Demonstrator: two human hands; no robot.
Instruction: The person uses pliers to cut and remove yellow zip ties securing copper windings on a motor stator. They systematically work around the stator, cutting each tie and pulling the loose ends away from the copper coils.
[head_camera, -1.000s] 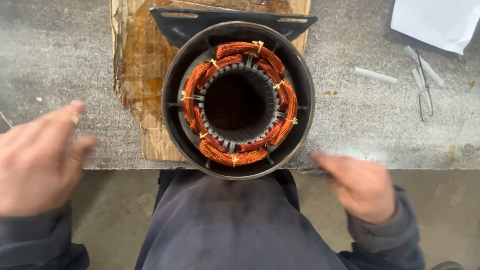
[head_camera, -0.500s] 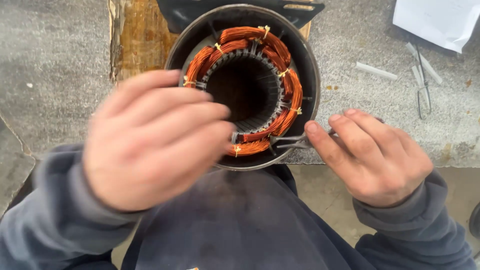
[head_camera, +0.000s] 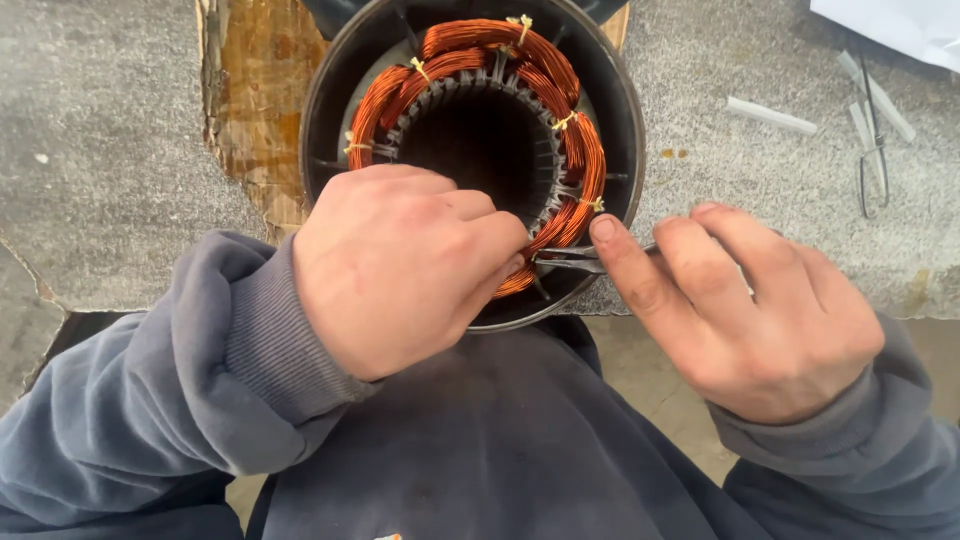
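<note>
A round dark motor stator housing (head_camera: 620, 110) stands on end at the bench's near edge, with orange copper windings (head_camera: 575, 150) tied with small yellow strings around its bore. My left hand (head_camera: 400, 265) lies over the near part of the windings, its fingers curled down onto the copper. My right hand (head_camera: 740, 300) holds a thin metal tool (head_camera: 568, 262), tweezers or small pliers, whose tips reach the windings right beside my left fingertips.
A brown wooden board (head_camera: 250, 110) lies under the stator on the grey stone bench (head_camera: 100, 150). At the right are a white stick (head_camera: 770, 115), metal scissors or tweezers (head_camera: 872, 150) and white paper (head_camera: 900, 30). My dark-clothed lap fills the foreground.
Both hands came in from the sides onto the stator. The left hand settled on the near windings, and the right hand brought the metal tool up to them. The view moved closer.
</note>
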